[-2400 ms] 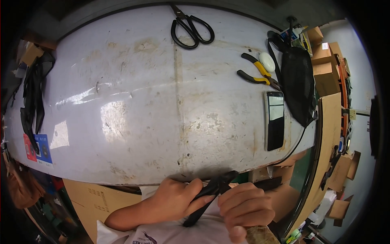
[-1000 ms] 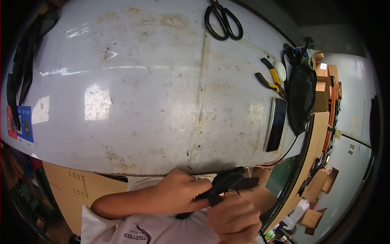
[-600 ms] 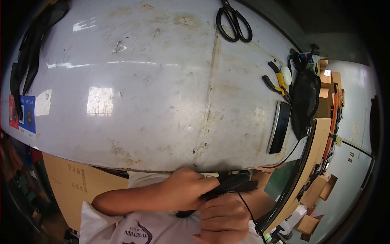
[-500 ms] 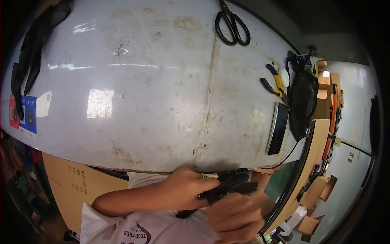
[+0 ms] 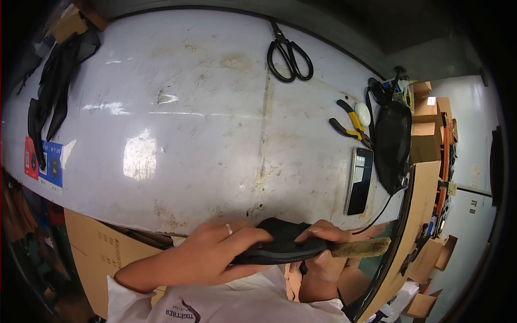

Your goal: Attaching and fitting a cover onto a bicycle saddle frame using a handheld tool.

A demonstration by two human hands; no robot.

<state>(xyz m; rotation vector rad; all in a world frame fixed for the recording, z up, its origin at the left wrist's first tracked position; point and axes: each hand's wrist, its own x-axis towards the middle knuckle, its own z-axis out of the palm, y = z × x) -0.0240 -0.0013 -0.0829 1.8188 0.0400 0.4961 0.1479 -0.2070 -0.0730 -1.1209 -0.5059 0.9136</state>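
Note:
Between my two hands, at the table's near edge, is a black pouch-like piece [image 5: 285, 250] with a ribbed, zipper-like edge facing me. My left hand [image 5: 212, 253], a ring on one finger, grips its left end with the thumb below and the fingers over the top. My right hand [image 5: 323, 242] pinches the right end. A yellowish-brown, worn-looking flat stick [image 5: 362, 248] juts out to the right beside my right hand. Its inner end is hidden, so I cannot tell whether it is inside the black piece or held by the fingers.
Black-handled scissors [image 5: 290, 59] lie at the far side of the white table [image 5: 204, 156]. To the right are yellow-and-black pliers [image 5: 351, 123], a white oval object [image 5: 362, 114], a phone [image 5: 359, 180] and a black case [image 5: 392, 142]. Black strips [image 5: 51, 97] lie far left. Cardboard boxes [image 5: 425, 140] stand right.
My right hand has turned and moved up to the black piece's right end. The black piece now lies stretched between both hands, and the stick has come into view. The whole view has shifted slightly.

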